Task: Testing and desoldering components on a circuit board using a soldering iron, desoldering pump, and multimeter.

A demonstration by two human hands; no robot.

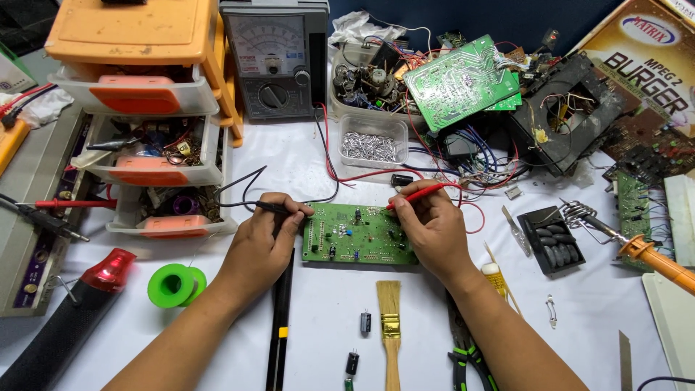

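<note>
A green circuit board [355, 235] lies flat on the white table between my hands. My left hand [264, 242] grips a black test probe [279, 208] with its tip at the board's upper left edge. My right hand [431, 224] grips a red test probe [420, 194] whose tip points down onto the board's upper right part. Black and red leads run back from the probes to an analog multimeter [275, 58] standing at the back.
Orange and clear drawers [145, 116] stand at the left. A green solder spool [176, 284], a paintbrush [389, 326], pliers [467, 355], two loose capacitors [365, 322], a soldering iron [644, 253] and a heap of boards and wires [463, 80] surround the work area.
</note>
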